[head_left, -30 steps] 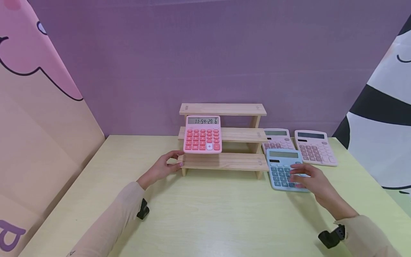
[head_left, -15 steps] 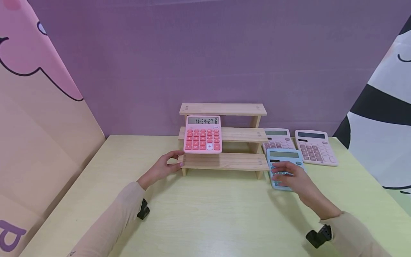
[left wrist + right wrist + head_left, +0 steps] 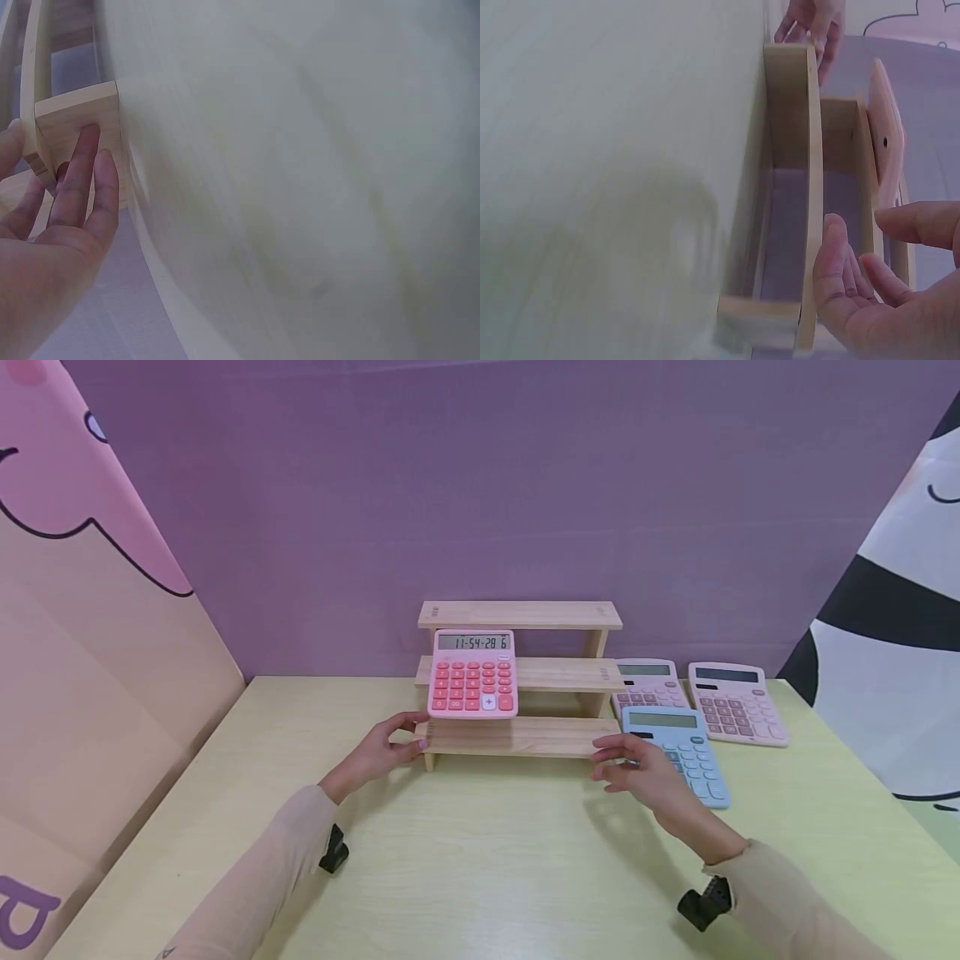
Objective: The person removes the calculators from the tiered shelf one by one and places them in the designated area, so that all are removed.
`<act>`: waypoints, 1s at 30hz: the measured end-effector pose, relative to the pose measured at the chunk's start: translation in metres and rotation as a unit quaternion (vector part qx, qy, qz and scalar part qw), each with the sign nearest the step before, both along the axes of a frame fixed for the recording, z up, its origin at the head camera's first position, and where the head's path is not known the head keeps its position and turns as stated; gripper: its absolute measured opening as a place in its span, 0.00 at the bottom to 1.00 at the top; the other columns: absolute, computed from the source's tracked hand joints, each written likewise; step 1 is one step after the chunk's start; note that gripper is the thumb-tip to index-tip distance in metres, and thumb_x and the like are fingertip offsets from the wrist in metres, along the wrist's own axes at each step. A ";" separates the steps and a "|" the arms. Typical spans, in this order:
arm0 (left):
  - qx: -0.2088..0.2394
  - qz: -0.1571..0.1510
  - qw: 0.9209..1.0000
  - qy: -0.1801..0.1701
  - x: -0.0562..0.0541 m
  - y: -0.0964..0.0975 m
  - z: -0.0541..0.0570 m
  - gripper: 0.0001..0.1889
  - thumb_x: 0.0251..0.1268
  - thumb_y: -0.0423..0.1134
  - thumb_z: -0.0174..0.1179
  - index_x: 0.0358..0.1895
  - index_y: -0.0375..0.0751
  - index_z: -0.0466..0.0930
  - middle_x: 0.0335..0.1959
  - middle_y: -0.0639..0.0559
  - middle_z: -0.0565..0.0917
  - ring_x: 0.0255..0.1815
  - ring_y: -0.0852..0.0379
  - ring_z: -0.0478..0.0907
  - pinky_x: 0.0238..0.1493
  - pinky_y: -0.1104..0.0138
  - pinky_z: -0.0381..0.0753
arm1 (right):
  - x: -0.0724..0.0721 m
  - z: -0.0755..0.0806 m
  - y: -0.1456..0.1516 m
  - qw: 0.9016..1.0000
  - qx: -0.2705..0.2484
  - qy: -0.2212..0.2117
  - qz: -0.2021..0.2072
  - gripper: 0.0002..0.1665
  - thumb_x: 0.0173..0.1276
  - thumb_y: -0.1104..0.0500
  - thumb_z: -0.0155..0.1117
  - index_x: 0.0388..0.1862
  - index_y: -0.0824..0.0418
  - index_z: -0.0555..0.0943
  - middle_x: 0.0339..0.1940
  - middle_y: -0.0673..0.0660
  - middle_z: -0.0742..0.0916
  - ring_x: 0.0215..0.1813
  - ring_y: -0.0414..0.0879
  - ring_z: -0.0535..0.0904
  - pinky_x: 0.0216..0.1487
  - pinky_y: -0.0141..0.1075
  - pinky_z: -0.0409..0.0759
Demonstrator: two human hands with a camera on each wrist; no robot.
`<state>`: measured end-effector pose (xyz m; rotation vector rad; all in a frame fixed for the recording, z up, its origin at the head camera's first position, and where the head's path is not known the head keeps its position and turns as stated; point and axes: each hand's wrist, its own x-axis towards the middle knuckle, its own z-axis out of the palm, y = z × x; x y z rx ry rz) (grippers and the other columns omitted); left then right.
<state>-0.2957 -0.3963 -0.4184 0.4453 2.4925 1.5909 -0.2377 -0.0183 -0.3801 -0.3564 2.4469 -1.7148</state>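
A three-tier wooden shelf stand [image 3: 517,737] is on the table in the head view. My left hand [image 3: 378,756] grips the left end of its lowest tier; in the left wrist view, fingers [image 3: 73,187] reach under the board against the side panel. At the lowest tier's right end is my right hand [image 3: 637,772], fingers spread and relaxed, holding nothing; whether a fingertip touches the board I cannot tell. A pink calculator [image 3: 472,674] leans upright on the stand's left part. Partly behind my right hand lies a light blue calculator [image 3: 697,772].
Beyond the blue calculator are two pale pink ones, one calculator [image 3: 648,683] against the stand's right side and another calculator [image 3: 738,706] farther right. A purple backdrop [image 3: 517,485] rises behind the table [image 3: 480,860].
My right hand has moved left, from over the blue calculator to the right end of the stand's lowest tier. My left hand and the calculators have stayed in place.
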 end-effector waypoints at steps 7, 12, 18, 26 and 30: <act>-0.003 0.006 1.000 -0.004 0.000 0.001 0.000 0.26 0.63 0.38 0.57 0.64 0.43 0.63 0.57 0.36 0.64 0.44 0.50 0.76 0.48 0.63 0.81 | -0.001 0.001 -0.023 1.000 -0.014 -0.012 0.002 0.23 0.64 0.69 0.54 0.58 0.72 0.65 0.46 0.64 0.79 0.39 0.39 0.81 0.41 0.35 0.81; -0.003 0.005 1.000 -0.004 0.000 0.000 -0.001 0.26 0.63 0.38 0.56 0.64 0.44 0.63 0.57 0.36 0.64 0.44 0.50 0.75 0.48 0.63 0.81 | -0.004 0.002 -0.039 0.999 -0.033 -0.002 0.007 0.23 0.63 0.70 0.54 0.58 0.73 0.65 0.49 0.70 0.77 0.38 0.39 0.81 0.43 0.39 0.81; 0.002 -0.003 1.000 0.003 0.000 0.000 0.000 0.26 0.63 0.38 0.56 0.64 0.42 0.63 0.56 0.36 0.64 0.44 0.51 0.75 0.48 0.63 0.80 | -0.009 0.005 -0.055 0.999 -0.048 -0.006 0.004 0.24 0.64 0.69 0.53 0.59 0.72 0.64 0.51 0.71 0.76 0.42 0.44 0.81 0.45 0.37 0.81; -0.003 -0.001 1.000 0.003 0.000 0.000 -0.001 0.26 0.63 0.38 0.56 0.64 0.44 0.63 0.54 0.39 0.65 0.43 0.51 0.76 0.47 0.64 0.81 | -0.017 0.005 -0.073 0.998 -0.069 -0.009 -0.002 0.25 0.63 0.69 0.54 0.59 0.72 0.65 0.51 0.72 0.76 0.40 0.42 0.80 0.47 0.41 0.81; -0.003 -0.003 1.000 0.004 0.000 -0.001 0.000 0.26 0.63 0.38 0.57 0.64 0.42 0.63 0.55 0.39 0.65 0.45 0.50 0.75 0.48 0.63 0.81 | -0.021 0.006 -0.082 0.997 -0.080 -0.013 -0.006 0.24 0.64 0.69 0.54 0.59 0.70 0.65 0.52 0.71 0.76 0.38 0.38 0.79 0.49 0.41 0.80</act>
